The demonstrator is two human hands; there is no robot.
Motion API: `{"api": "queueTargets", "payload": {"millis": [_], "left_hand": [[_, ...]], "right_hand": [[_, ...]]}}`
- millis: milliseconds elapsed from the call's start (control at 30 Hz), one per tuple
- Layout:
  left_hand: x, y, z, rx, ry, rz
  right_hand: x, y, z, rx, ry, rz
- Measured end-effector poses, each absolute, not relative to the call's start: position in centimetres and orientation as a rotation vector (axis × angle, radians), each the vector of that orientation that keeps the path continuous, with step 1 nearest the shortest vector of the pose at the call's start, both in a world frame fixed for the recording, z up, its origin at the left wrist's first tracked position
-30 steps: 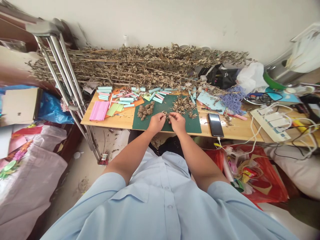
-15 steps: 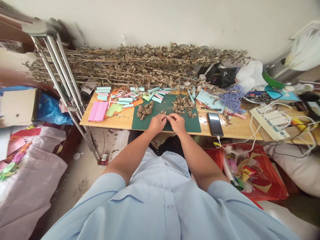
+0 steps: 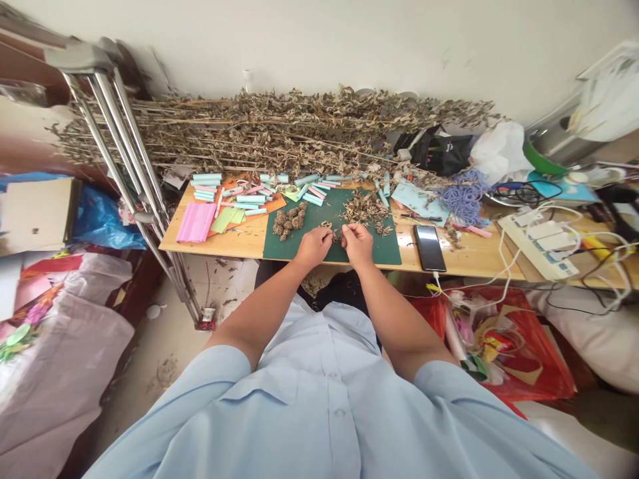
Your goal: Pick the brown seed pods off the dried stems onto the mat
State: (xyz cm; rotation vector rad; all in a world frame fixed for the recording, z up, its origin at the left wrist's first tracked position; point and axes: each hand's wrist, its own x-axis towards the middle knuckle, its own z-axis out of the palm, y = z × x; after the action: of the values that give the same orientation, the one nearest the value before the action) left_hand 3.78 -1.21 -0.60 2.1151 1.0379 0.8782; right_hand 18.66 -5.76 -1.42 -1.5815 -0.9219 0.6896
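My left hand [image 3: 314,247] is closed just above the front of the green cutting mat [image 3: 387,251], with a scrap of dried leaf [image 3: 326,225] at its fingertips. Close beside it, my right hand [image 3: 358,246] is pinched; whatever sits between those fingers is too small to make out. Small dark crumbs show between the two hands. A heap of loose dried leaves [image 3: 367,206] lies on the mat just beyond my right hand. Left of my hands rests a cluster of brown balls of rolled dried leaf [image 3: 289,221].
Long dried plant stalks [image 3: 274,126] line the back of the table. Blue and pink paper rolls [image 3: 252,198] lie in front of them. To the right are a phone [image 3: 428,247], purple string [image 3: 465,196] and a power strip [image 3: 539,245] with cables. Metal crutches [image 3: 124,146] lean at left.
My right hand has moved slightly right and away from my left, opening a gap between the fingertips. My left hand has stayed in place.
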Motion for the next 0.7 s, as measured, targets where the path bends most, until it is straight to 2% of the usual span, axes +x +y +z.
{"api": "queueTargets", "payload": {"millis": [300, 700], "left_hand": [[3.66, -1.13, -1.07, 2.040, 1.011, 0.956], [3.83, -1.20, -0.93, 2.217, 0.970, 0.856]], "right_hand": [[18.89, -5.81, -1.59, -1.521, -1.015, 0.745], [18.99, -6.04, -1.44, -1.493, -0.970, 0.787]]}}
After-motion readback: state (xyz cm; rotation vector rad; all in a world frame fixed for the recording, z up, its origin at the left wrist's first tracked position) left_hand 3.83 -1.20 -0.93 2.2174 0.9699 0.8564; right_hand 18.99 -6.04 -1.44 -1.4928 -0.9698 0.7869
